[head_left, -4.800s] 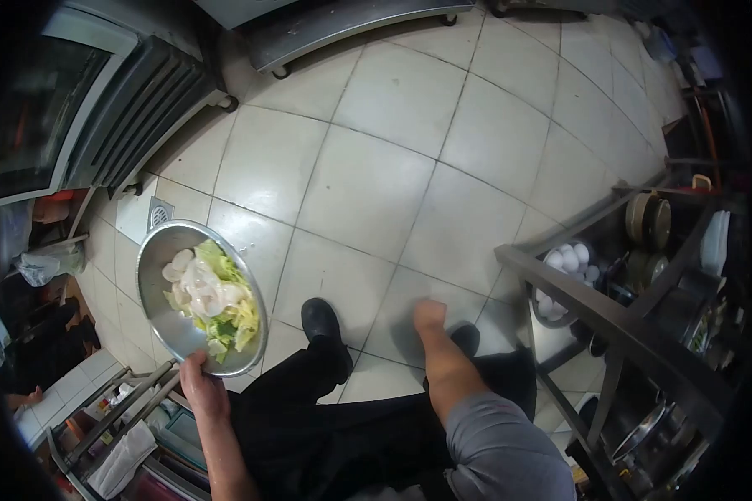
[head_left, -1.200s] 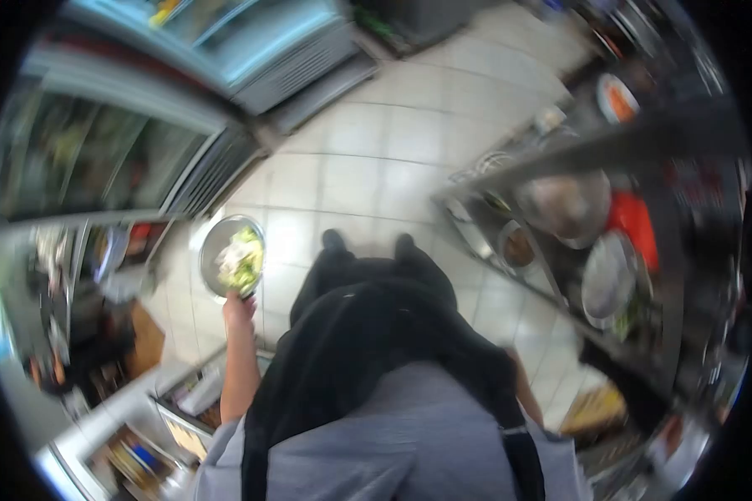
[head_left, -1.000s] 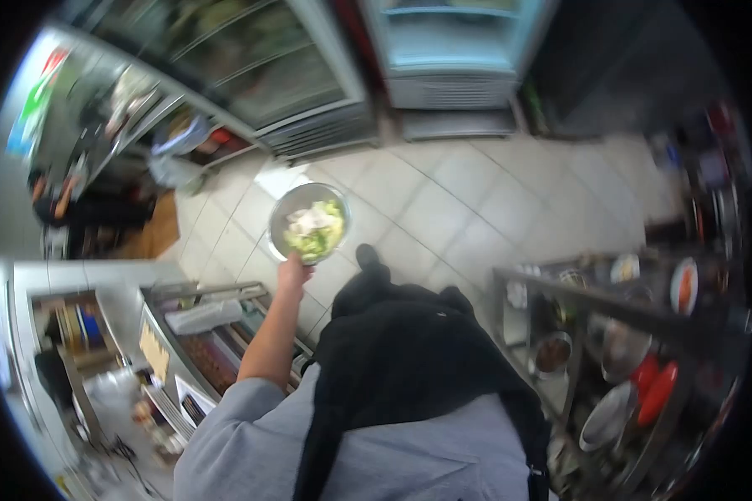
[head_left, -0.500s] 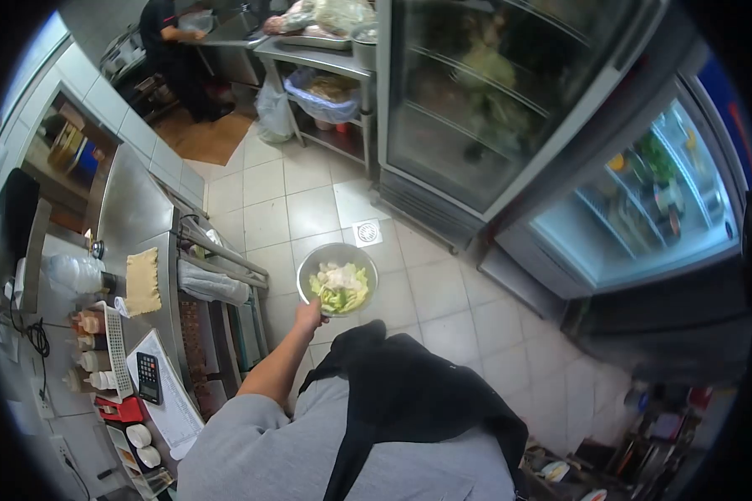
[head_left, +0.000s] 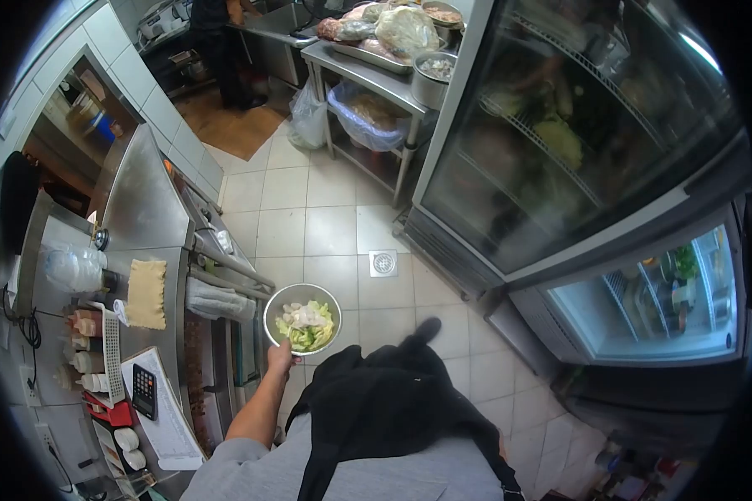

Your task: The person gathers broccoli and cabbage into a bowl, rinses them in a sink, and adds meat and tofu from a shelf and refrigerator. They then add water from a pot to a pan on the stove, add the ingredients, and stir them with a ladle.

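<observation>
A round metal bowl (head_left: pixel 335 305) with chopped pale-green leaves (head_left: pixel 313 336) and whitish pieces on top is held over the tiled floor. My left hand (head_left: pixel 282 357) grips its near rim, thumb over the edge. The bowl is left of the black apron on my body, near the counter's side. My right hand does not show; that arm is hidden by the body and apron.
On the left is a steel counter (head_left: pixel 142 200) with a calculator (head_left: pixel 144 392), papers and a basket of bottles. Fridges with glass fronts (head_left: pixel 560 142) stand right. A table (head_left: pixel 317 55) holds bagged food. At the back stands a person (head_left: pixel 217 50). A drain (head_left: pixel 383 264) lies in the floor.
The view has shifted, and the fridges, table and drain appear further right. The bowl, still in my left hand, now sits lower and further left in the picture, closer to the counter.
</observation>
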A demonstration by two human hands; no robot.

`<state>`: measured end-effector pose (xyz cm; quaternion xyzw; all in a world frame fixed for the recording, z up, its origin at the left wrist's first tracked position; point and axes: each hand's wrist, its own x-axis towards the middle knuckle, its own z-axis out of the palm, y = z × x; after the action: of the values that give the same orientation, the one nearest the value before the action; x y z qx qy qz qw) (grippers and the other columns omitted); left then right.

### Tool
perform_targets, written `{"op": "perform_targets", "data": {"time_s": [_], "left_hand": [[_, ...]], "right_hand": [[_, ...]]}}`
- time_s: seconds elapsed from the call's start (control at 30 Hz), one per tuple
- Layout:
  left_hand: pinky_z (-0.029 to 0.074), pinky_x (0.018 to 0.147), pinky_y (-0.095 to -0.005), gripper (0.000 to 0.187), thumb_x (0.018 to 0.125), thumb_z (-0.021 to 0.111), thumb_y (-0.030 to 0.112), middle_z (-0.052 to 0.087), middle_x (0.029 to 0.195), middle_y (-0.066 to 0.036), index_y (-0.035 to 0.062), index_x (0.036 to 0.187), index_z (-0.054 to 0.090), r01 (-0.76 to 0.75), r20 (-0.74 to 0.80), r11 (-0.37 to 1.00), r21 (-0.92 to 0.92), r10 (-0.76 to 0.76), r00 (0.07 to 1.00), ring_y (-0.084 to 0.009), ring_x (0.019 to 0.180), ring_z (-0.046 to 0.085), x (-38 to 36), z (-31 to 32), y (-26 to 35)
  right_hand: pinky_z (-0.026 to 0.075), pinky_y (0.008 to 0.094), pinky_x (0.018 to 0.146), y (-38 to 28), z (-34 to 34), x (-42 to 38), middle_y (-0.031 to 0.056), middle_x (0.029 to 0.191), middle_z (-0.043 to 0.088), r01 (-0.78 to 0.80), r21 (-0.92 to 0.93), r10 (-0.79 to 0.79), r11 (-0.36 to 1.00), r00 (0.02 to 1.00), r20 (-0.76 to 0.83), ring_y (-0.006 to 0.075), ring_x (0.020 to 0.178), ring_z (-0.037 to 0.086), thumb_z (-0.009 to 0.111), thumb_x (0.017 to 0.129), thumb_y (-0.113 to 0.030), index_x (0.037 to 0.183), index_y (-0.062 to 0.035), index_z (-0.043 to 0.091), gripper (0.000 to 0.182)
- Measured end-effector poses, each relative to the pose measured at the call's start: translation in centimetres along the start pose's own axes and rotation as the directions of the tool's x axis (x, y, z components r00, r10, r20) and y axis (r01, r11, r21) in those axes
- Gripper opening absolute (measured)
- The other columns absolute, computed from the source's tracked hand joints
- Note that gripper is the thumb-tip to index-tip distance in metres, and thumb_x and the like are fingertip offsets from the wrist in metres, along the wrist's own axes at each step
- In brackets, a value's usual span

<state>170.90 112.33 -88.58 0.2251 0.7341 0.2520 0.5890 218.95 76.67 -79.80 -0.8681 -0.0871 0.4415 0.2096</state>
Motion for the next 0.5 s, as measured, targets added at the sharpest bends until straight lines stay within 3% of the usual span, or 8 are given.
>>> {"op": "perform_targets", "data": {"time_s": [0.07,0.13,0.37,0.43,0.5], "left_hand": [[0.046,0.044,-0.0297,0.036,0.089,0.046,0.026,0.067,0.077,-0.012,-0.0032,0.106,0.058,0.016,-0.002,1.000,-0.027,-0.016,1.000,-0.0169,0.049,0.061,0.5,1.4,1.1],[0.046,0.043,-0.0299,0.035,0.088,0.046,0.025,0.067,0.076,-0.012,-0.0029,0.105,0.059,0.030,-0.014,0.999,-0.043,-0.031,0.999,-0.0172,0.048,0.061,1.2,1.5,1.8],[0.043,0.041,-0.0283,0.036,0.090,0.049,0.026,0.066,0.072,-0.013,-0.0065,0.098,0.061,-0.030,-0.050,0.992,-0.122,0.024,0.998,-0.0178,0.047,0.060,3.8,5.0,8.0],[0.047,0.047,-0.0298,0.033,0.087,0.046,0.023,0.067,0.077,-0.011,-0.0032,0.103,0.059,-0.006,-0.061,0.997,-0.082,0.001,0.998,-0.0173,0.049,0.060,3.9,5.6,10.8],[0.047,0.047,-0.0298,0.033,0.087,0.046,0.023,0.067,0.077,-0.011,-0.0034,0.102,0.059,-0.021,-0.051,0.997,-0.077,0.018,0.999,-0.0174,0.049,0.060,4.8,6.6,13.6]], "right_hand": [[0.045,0.0302,0.041,-6.0,-2.1,-0.7,0.0069,0.073,0.062,0.048,-0.055,-0.047,0.997,0.999,0.018,0.0186,0.051,0.063,0.063,0.077,-0.008,0.091,-0.0022,0.063,0.015],[0.046,0.0309,0.042,-10.1,-2.4,-1.4,0.0075,0.073,0.063,0.120,-0.252,-0.116,0.960,0.993,0.029,0.0189,0.052,0.064,0.063,0.077,-0.009,0.092,-0.0020,0.063,0.016],[0.050,0.0313,0.044,-15.8,-4.6,8.4,0.0081,0.073,0.063,0.120,-0.318,-0.123,0.940,0.992,0.009,0.0198,0.054,0.065,0.062,0.078,-0.012,0.091,-0.0015,0.063,0.016],[0.050,0.0309,0.045,-17.6,-4.8,11.6,0.0082,0.074,0.063,0.074,-0.306,-0.050,0.949,0.995,0.086,0.0191,0.055,0.066,0.062,0.079,-0.013,0.090,-0.0009,0.063,0.016],[0.050,0.0308,0.045,-21.2,-4.8,14.1,0.0082,0.074,0.063,0.115,-0.251,-0.103,0.961,0.993,0.059,0.0192,0.055,0.065,0.062,0.079,-0.013,0.090,-0.0009,0.063,0.016]]}}
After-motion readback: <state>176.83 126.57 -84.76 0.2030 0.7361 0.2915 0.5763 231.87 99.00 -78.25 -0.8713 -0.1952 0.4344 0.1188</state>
